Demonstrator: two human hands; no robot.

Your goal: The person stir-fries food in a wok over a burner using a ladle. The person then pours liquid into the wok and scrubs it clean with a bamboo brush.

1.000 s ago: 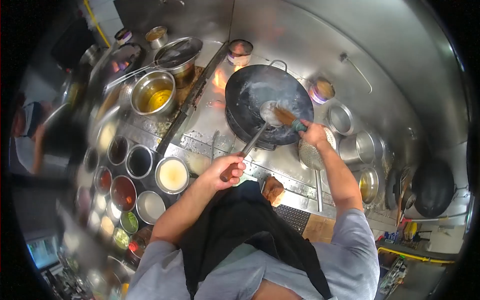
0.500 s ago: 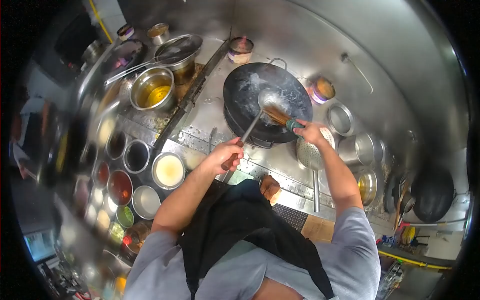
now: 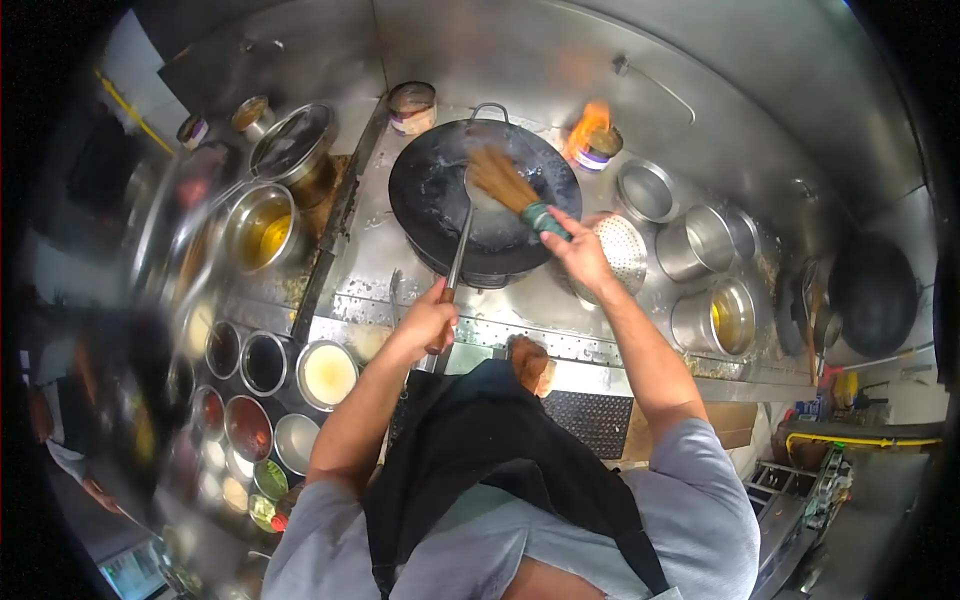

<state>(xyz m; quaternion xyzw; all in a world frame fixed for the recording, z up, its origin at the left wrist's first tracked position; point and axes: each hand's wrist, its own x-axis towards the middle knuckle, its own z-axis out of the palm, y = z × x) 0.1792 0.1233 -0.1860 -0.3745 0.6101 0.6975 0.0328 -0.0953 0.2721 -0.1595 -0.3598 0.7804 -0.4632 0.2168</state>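
A dark wok (image 3: 420,190) with water in it sits on the stove in front of me. My left hand (image 3: 428,318) is closed round the wooden handle of a metal ladle (image 3: 461,245), whose bowl lies inside the wok, partly hidden by the brush. In my right hand (image 3: 580,252) is the green-wrapped end of a bristle brush (image 3: 505,182). Its bristles are over the ladle bowl and the wok's middle, slightly blurred. A perforated strainer (image 3: 622,250) lies just right of my right hand.
Pots of oil (image 3: 262,228) stand at the left, near a covered pot (image 3: 292,142). Sauce containers (image 3: 328,375) fill the lower left. Metal pots (image 3: 695,243) stand at the right. Flame rises by a can (image 3: 600,145) behind the wok. Part of another person (image 3: 68,450) shows far left.
The view has turned, so the wok appears further left. The brush has moved up in the wok, its bristles now pointing to the upper left. Flame has appeared by the right can.
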